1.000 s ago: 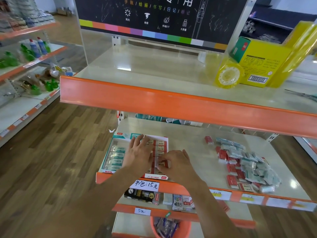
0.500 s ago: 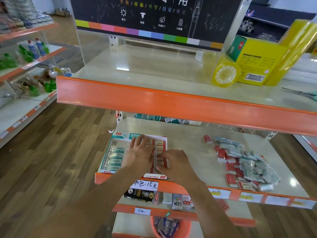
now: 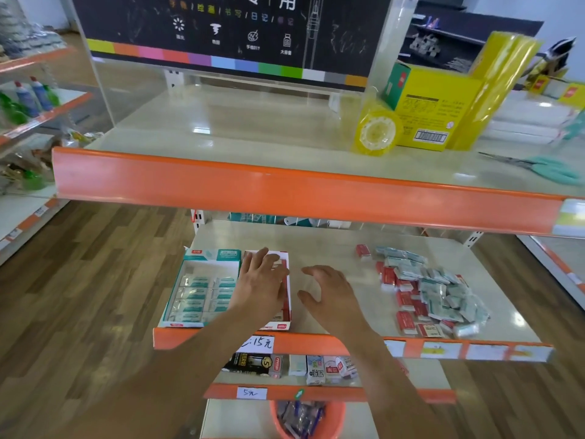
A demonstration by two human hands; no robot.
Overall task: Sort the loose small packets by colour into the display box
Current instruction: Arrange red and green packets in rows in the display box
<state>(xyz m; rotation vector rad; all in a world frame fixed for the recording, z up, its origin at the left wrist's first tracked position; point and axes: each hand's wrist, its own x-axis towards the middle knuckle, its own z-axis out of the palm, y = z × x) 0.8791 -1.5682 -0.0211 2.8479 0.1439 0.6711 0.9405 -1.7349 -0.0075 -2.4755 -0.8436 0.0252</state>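
**Orange shelf, two colours of packets, box half sorted**

Orange-edged shelf point(image 3: 316, 339) fills the lower middle of the frame, and both hands are over it. Left hand point(image 3: 262, 282) lies flat, fingers straight and spread, pressing down on the red packets in the right-hand half of the display box point(image 3: 202, 270) at lower left of centre. Right hand point(image 3: 329, 294) hovers just to the right of the box with fingers loosely spread and slightly bent, holding nothing.

Box has two halves: left one holds teal-and-white packets point(image 3: 204, 294) in neat rows, right one holds red packets point(image 3: 285, 299), mostly hidden under the left hand. Loose pile of packets point(image 3: 433, 293), red and teal mixed, sits on the same shelf at lower right, well apart from the box.

Writing I can read: a handwritten price tag point(image 3: 258, 343) on the shelf edge ends in "15元", and a tag point(image 3: 251, 393) on the shelf below says "5元". Print on the packets is too small to read.
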